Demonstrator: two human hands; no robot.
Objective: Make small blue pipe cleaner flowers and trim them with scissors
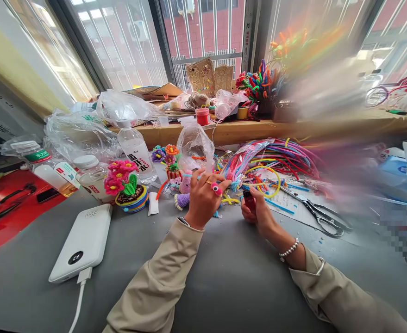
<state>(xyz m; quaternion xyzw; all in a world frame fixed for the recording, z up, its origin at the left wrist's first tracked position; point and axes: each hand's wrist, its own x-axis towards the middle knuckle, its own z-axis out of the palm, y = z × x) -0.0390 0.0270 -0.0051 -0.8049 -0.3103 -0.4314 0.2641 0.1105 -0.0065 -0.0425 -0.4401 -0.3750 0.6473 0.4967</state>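
My left hand [205, 196] rests curled on the grey table [224, 277], fingers bent over small pipe-cleaner pieces, with a pink ring-like ornament on one finger; what it grips is hidden. My right hand [257, 213] is closed round a small dark red object [249, 201], perhaps a lighter. Just beyond both hands lies a bundle of coloured pipe cleaners [276, 159] in a plastic sleeve. Small pipe-cleaner figures [183, 189] sit just left of my left hand.
Scissors [316, 212] lie right of my right hand. A pipe-cleaner flower pot [128, 187], water bottle [136, 150], jar [91, 173] and white power bank [84, 240] with cable stand at left. A red mat [9, 208] is far left. The wooden sill [293, 127] holds clutter.
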